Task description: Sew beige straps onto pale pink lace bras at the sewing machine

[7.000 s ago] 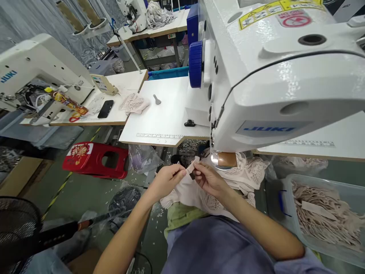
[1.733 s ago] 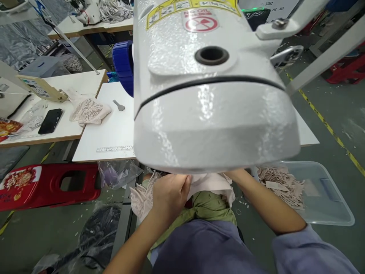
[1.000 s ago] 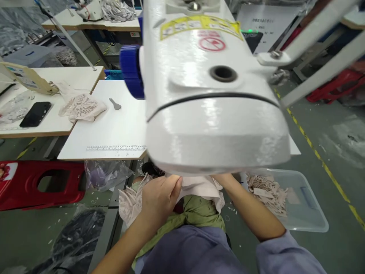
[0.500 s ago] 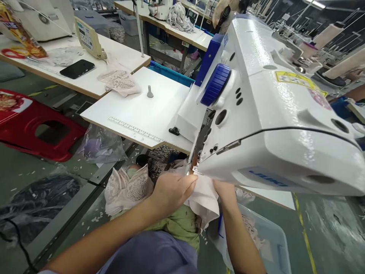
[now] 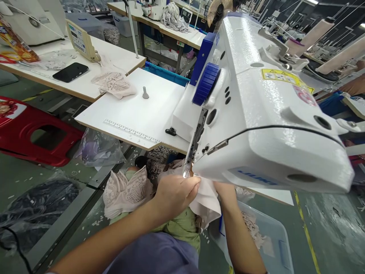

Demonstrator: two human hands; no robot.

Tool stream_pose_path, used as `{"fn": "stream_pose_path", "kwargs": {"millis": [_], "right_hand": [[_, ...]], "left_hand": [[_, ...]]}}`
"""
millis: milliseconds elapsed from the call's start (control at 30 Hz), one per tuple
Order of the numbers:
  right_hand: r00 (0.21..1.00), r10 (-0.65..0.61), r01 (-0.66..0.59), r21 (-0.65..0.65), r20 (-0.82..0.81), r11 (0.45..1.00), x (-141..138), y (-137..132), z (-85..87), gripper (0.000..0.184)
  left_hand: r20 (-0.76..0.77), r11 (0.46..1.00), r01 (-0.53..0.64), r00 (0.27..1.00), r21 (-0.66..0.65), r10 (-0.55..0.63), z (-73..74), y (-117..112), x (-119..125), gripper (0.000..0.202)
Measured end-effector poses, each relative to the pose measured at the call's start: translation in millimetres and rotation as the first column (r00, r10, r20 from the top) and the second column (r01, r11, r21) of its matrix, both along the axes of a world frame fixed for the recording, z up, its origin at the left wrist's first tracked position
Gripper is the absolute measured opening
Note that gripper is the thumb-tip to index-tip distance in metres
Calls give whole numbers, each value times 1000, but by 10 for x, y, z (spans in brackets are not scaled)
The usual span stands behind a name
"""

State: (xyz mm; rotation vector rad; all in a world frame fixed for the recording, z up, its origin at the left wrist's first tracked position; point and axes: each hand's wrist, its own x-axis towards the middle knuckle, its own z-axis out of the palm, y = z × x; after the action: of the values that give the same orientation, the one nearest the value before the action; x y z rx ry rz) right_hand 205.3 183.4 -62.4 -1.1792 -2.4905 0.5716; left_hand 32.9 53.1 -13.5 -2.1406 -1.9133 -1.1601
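Your left fingers [image 5: 190, 185] pinch cloth [image 5: 207, 205], seemingly feeding the machine [image 5: 256, 152] just past them; next, keep it flat. Right hand [image 5: 226, 193]: grip hidden, can't tell.

I'm working with bright, whitish overhead light; ceiling lamps [image 5: 362, 26] are glowing far beyond the left fingers [image 5: 194, 186], up to the right. Speckled glare is glinting off the machine head [image 5: 273, 110], right of them, while shadow is darkening the space beneath the tabletop [image 5: 139, 110] just beyond. The wide lens is stretching the red stool [image 5: 23, 129], well left of them, and far-off workshop clutter [image 5: 319, 48] is going soft.
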Motion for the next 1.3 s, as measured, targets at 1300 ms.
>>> {"fn": "stream_pose_path", "kwargs": {"millis": [1300], "right_hand": [[866,214,-205,69,-453,976,396,-1460,268,26]], "left_hand": [[-181,921,385,904,-54,-388,-78,-415,31,24]]}}
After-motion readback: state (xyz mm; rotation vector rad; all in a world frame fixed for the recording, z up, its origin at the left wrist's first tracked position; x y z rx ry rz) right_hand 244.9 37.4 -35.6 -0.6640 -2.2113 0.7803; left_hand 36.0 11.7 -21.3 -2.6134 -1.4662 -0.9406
